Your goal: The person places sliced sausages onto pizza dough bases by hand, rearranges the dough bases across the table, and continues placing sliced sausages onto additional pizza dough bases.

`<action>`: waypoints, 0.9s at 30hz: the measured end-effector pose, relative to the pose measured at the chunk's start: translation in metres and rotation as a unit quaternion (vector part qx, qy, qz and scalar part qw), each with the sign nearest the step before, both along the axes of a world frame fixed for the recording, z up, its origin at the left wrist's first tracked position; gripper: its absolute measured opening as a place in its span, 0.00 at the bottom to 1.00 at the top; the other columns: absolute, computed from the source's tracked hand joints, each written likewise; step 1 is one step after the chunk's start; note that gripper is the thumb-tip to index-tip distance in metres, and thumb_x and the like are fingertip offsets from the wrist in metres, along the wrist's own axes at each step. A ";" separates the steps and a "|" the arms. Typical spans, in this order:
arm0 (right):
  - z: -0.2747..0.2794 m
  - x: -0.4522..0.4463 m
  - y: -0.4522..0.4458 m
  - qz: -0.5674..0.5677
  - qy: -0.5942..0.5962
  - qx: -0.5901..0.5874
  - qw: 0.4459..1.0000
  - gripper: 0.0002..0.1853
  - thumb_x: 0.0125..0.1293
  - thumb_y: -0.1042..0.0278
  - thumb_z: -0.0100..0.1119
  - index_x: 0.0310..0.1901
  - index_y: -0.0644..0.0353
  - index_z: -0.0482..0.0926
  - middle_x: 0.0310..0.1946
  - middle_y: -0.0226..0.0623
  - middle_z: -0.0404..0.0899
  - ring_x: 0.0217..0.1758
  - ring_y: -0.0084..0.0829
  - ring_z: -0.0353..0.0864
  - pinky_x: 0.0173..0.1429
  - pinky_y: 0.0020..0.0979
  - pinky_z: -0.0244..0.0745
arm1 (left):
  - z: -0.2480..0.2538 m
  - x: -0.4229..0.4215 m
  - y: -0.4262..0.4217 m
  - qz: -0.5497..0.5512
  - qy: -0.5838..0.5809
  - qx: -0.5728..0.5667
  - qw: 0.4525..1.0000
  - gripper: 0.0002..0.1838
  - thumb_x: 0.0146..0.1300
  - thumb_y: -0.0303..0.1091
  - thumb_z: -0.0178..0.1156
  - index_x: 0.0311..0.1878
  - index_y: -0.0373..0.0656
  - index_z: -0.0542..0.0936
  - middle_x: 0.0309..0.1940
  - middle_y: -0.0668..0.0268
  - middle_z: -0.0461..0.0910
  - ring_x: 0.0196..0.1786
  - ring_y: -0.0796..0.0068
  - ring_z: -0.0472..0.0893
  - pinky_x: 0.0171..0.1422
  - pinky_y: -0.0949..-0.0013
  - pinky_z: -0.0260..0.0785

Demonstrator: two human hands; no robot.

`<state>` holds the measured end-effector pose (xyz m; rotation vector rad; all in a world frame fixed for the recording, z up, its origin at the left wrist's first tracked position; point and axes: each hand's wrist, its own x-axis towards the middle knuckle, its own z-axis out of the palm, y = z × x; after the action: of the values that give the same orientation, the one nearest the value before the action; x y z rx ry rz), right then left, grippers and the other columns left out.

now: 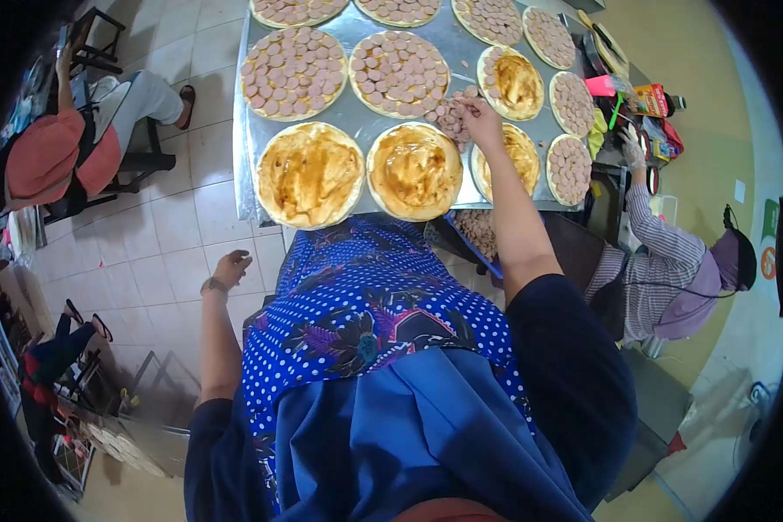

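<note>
My right hand [481, 119] reaches over the metal table, its fingers closed at a pile of sausage slices [448, 117] between the round pizza bases. My left hand [230, 268] hangs in the air beside my apron, fingers loosely bent and apart, holding nothing. Close to me lie two sauced pizza bases, a left one [309, 176] and a middle one [414, 171], without slices. Under my right forearm is another sauced base [515, 161], partly covered by the arm. Beyond it sits a base [511, 83] with slices along one edge.
Several bases covered in slices, such as this topped base [294, 74], fill the far and right parts of the metal table [365, 130]. A blue crate [476, 235] of slices stands below the near edge. A gloved co-worker [670, 252] works at right; another person [61, 152] sits at left.
</note>
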<state>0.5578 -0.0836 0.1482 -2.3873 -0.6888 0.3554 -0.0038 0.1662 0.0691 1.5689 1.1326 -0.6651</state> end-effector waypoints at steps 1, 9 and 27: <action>-0.003 0.003 -0.003 -0.040 0.084 0.071 0.993 0.11 0.60 0.68 0.62 0.42 0.63 0.81 0.36 0.34 0.82 0.37 0.24 0.80 0.44 0.26 0.75 | -0.021 -0.011 -0.009 0.026 -0.002 -0.022 0.999 0.23 0.61 0.45 0.59 0.56 0.43 0.75 0.38 0.60 0.80 0.33 0.73 0.81 0.25 0.71 0.74; 0.008 0.021 -0.019 -0.113 0.309 0.163 0.930 0.10 0.60 0.71 0.61 0.44 0.61 0.81 0.37 0.28 0.81 0.36 0.17 0.75 0.36 0.21 0.70 | -0.051 -0.018 -0.072 0.154 0.060 -0.050 0.985 0.23 0.62 0.44 0.56 0.58 0.45 0.74 0.43 0.61 0.80 0.37 0.69 0.80 0.29 0.68 0.73; -0.016 0.155 -0.033 -0.015 0.103 0.064 0.992 0.09 0.53 0.72 0.68 0.35 0.64 0.81 0.29 0.31 0.81 0.31 0.20 0.77 0.36 0.22 0.73 | -0.014 0.039 -0.132 0.272 -0.017 -0.015 0.962 0.24 0.61 0.43 0.57 0.59 0.44 0.73 0.47 0.63 0.78 0.41 0.69 0.80 0.33 0.67 0.74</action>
<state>0.7124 -0.1167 0.1319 -2.1988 -0.5634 0.5203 0.0356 0.0344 0.0547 1.1576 1.4402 -0.2829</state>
